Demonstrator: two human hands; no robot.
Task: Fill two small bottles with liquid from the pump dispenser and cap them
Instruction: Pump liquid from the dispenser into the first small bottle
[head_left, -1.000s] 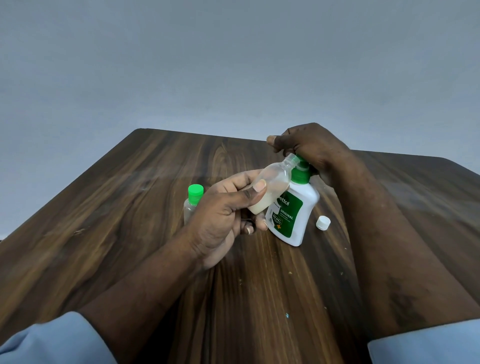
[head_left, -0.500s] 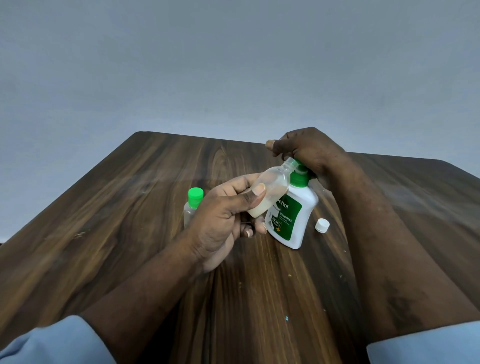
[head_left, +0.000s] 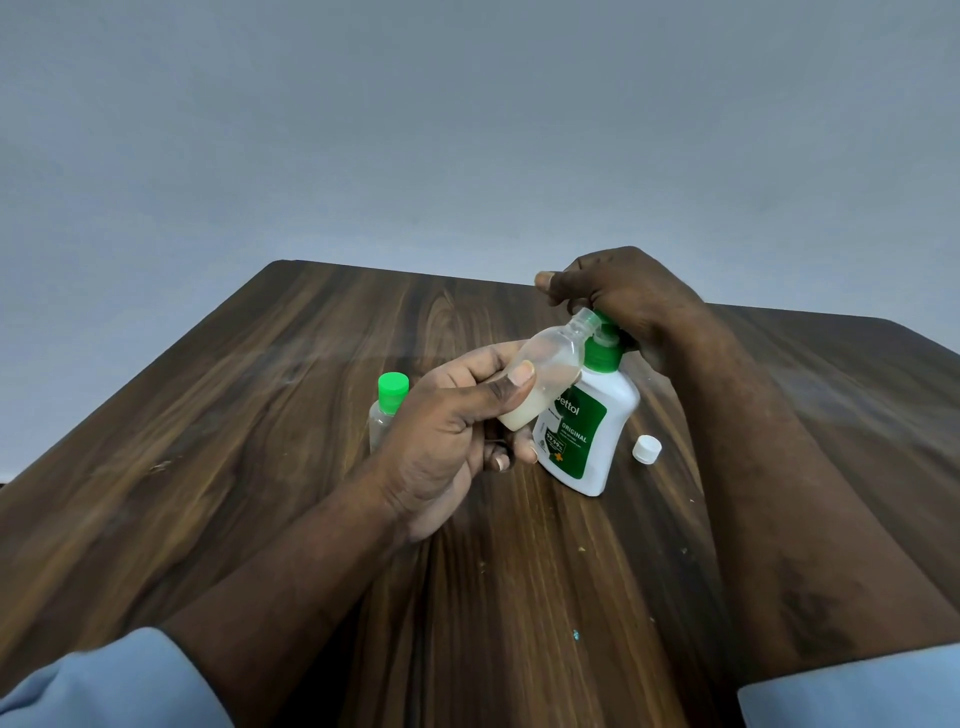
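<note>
My left hand (head_left: 447, 431) grips a small clear bottle (head_left: 550, 369), tilted, with pale liquid pooled at its lower end. Its open neck sits at the nozzle of the white pump dispenser (head_left: 587, 436), which has a green label and green collar. My right hand (head_left: 623, 296) is curled over the pump head, hiding it. A second small bottle (head_left: 387, 410) with a green cap stands on the table just left of my left hand, partly hidden by it. A loose white cap (head_left: 647, 449) lies right of the dispenser.
Everything sits on a dark wooden table (head_left: 260, 441) whose far edge meets a plain grey wall. Small crumbs speckle the table near my right forearm.
The dispenser and the held bottle have stayed together. The pump head looks slightly higher under my right hand than a second ago; the view has shifted a little.
</note>
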